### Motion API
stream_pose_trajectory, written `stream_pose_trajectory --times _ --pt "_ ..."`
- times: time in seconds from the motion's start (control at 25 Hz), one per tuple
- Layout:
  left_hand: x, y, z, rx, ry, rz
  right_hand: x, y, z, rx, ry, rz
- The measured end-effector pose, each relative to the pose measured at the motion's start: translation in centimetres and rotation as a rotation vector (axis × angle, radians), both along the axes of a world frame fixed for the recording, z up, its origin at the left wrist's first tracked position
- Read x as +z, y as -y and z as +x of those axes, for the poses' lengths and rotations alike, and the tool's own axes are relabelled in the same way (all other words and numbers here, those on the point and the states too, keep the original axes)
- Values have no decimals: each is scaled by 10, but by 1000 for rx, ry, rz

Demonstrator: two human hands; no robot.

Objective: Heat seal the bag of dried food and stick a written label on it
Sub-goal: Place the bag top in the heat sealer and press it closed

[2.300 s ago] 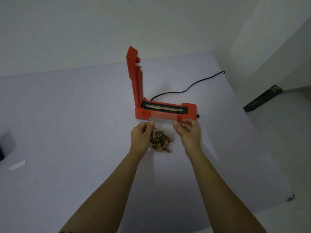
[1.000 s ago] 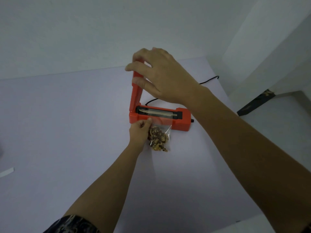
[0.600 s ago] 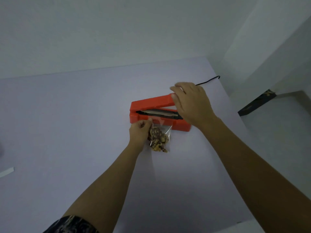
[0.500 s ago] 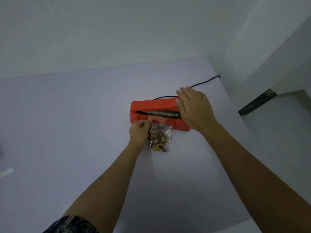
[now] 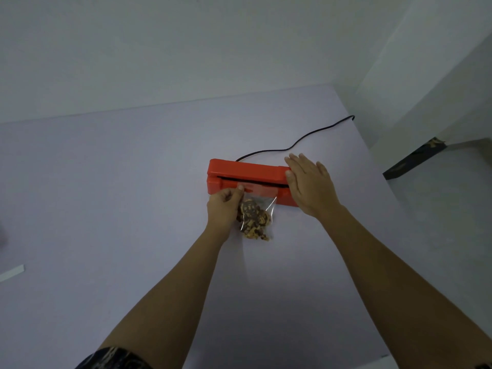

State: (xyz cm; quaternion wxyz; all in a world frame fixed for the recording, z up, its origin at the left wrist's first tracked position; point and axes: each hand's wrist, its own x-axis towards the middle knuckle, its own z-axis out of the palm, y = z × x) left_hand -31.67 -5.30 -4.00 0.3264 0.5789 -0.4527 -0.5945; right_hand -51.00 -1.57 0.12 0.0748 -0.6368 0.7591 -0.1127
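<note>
Sealing step: my right hand (image 5: 310, 183) lies flat, fingers spread, on the heat sealer (image 5: 247, 173) lid; my left hand (image 5: 224, 206) pinches the bag of dried food (image 5: 254, 217), mouth in the slot, mid-tabletop (image 5: 119, 195). Next, press firmly.

A heat sealer (image 5: 246, 173) is lying across the middle of the table (image 5: 106, 195), with its cord (image 5: 295, 142) trailing away behind it toward the far right corner. The bag of dried food (image 5: 254, 217) is lying just in front of the sealer, its upper edge tucked into the sealer's slot, while the left hand (image 5: 223, 206) is sitting at the bag's left side and the right hand (image 5: 308, 182) is resting flat on the sealer's right end. A paper strip (image 5: 12, 272) is lying well apart at the table's near left edge.
</note>
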Motion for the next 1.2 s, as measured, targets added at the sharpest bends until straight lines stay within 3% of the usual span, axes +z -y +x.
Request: stream_pose_trajectory --times 0.64,1.2 --pt "-21 -6 11 -198 2 -14 -12 4 2 -13 38 -54" --pt "-22 -2 9 -162 -50 57 -14 5 0 -2 65 -51"
